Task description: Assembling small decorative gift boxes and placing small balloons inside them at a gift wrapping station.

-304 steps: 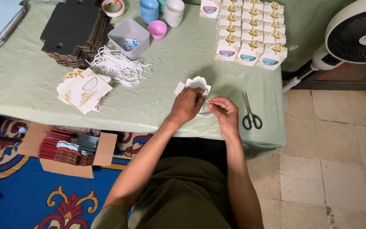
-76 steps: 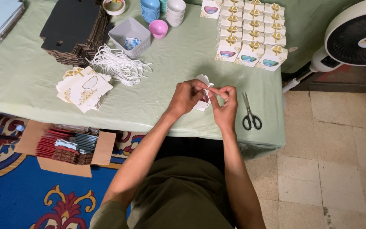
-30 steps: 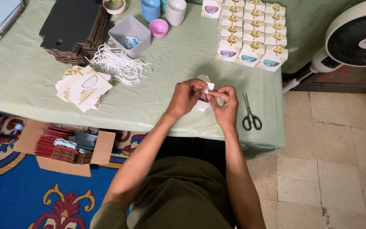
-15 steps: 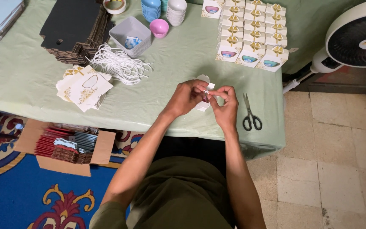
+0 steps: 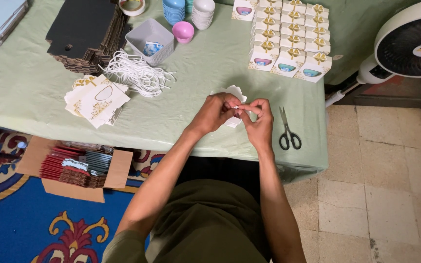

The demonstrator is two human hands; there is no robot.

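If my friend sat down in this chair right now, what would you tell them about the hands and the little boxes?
Left hand and right hand: fingers of both pinch a small white piece above a white scalloped box at the table's near edge.
Scissors lie right of the hands.
Done: rows of finished boxes with gold bows at the far right.
Left: a stack of flat box blanks, a pile of white cords, black sheets.

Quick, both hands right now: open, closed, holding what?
Left hand: closed, fingers pinched on the small white box.
Right hand: closed, pinching the same white box at its near edge; exactly what part cannot be told.
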